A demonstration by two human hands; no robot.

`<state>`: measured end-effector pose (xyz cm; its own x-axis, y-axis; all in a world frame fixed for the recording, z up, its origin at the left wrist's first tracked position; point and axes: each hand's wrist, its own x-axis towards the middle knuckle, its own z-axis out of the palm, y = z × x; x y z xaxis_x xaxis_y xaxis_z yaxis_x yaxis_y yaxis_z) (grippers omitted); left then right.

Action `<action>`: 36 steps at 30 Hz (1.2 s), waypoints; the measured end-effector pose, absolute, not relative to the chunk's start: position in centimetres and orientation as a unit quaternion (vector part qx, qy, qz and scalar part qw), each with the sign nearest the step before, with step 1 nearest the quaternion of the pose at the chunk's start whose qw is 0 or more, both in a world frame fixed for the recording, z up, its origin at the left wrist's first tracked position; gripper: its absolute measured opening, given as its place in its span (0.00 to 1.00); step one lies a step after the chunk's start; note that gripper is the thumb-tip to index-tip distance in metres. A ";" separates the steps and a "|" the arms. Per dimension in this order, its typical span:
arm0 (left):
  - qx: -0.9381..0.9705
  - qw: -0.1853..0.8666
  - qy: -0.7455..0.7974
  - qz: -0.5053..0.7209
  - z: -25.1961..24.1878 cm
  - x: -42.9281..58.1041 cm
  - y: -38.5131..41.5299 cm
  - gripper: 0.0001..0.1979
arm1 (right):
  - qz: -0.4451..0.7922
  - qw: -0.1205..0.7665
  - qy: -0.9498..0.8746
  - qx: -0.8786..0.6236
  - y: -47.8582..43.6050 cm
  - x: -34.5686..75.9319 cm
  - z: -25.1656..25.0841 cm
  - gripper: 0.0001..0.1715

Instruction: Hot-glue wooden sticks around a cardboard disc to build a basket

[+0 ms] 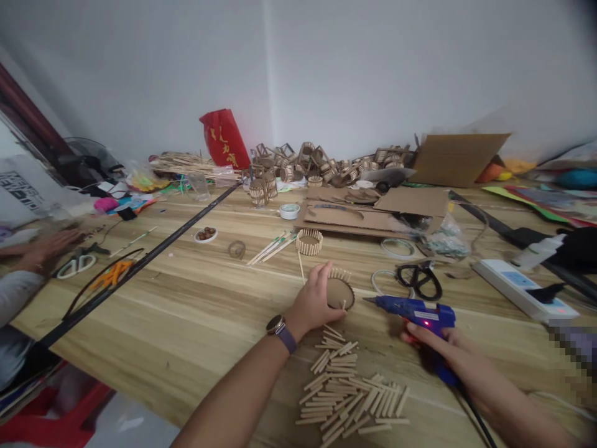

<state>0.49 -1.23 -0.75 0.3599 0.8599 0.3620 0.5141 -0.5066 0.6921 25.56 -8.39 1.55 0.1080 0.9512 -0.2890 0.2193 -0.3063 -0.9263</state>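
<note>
My left hand [313, 302], with a watch on its wrist, curls round a small round cardboard base [339, 292] with short sticks standing along its far rim, pinching a stick at its edge. My right hand [431, 342] grips a blue hot glue gun [415, 309] whose nozzle points left toward the base; a red light glows on it. A pile of several short wooden sticks [347, 389] lies on the wooden table [186, 311] just in front of my hands. A finished stick ring [309, 241] stands farther back.
Black scissors [420, 278] and a white power strip [522, 286] lie to the right. Flat cardboard [373, 214] and a heap of stick baskets [321, 165] sit at the back by a red bag [224, 140]. Another person's hand [44, 249] rests at far left near white-handled scissors [77, 264].
</note>
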 end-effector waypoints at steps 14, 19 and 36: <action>0.788 0.254 0.424 0.368 -1.3 0.2 -1.0 0.55 | 0.343 0.287 -0.621 -0.643 -8.7 23.7 2.5 0.26; 0.787 0.255 0.429 0.362 -1.2 0.2 -1.1 0.54 | 0.320 0.277 -0.645 -0.636 -8.8 23.2 2.3 0.24; 0.781 0.276 0.439 0.349 -1.0 0.1 -1.1 0.54 | 0.271 0.284 -0.685 -0.613 -9.1 22.2 2.5 0.23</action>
